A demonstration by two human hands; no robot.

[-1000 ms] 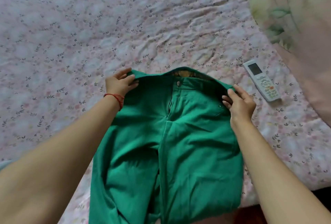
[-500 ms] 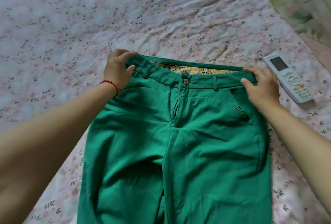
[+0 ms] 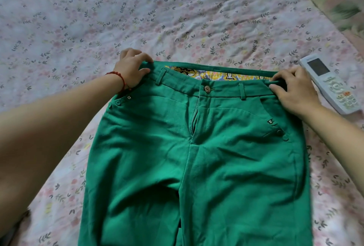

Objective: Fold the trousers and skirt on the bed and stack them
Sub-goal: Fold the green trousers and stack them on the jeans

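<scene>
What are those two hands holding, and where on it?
The green trousers, by the waistband: left hand pinches its left corner, right hand its right corner.

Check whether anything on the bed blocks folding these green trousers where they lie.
Nothing lies on the green trousers. Both hands, left hand and right hand, grip the waistband corners. The white remote sits on the bedsheet just beyond the right hand, close enough to crowd a sideways fold.

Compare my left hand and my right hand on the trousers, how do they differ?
The left hand wears a red string bracelet; the right hand has a bare wrist. The right hand lies beside the white remote control; the left hand has only bedsheet near it. Both pinch a corner of the green trousers at the waistband.
</scene>
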